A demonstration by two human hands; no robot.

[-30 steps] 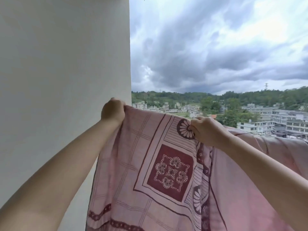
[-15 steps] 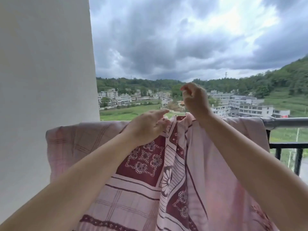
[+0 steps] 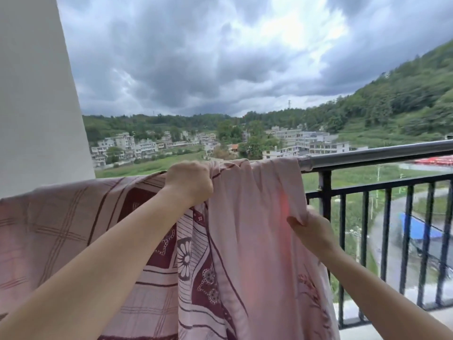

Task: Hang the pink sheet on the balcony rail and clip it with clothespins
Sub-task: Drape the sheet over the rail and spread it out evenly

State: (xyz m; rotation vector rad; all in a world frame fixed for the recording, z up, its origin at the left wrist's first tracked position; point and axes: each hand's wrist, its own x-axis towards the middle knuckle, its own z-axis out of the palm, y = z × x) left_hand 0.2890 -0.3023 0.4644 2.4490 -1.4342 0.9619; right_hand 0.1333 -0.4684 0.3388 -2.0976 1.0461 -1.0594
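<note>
Since half a second ago the right hand (image 3: pixel 312 235) has dropped from above the balcony rail (image 3: pixel 375 154) to below it, fingers now pinching the pink sheet's (image 3: pixel 250 217) right edge. The left hand (image 3: pixel 188 182) has closed, fingers curled round bunched cloth at the rail top. The sheet drapes over the rail, beside the white wall (image 3: pixel 36 106).

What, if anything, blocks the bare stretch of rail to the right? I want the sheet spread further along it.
Nothing visible does. The rail runs bare rightward from the pink sheet. The left hand grips the sheet at the rail; the right hand holds its hanging edge lower down.
</note>
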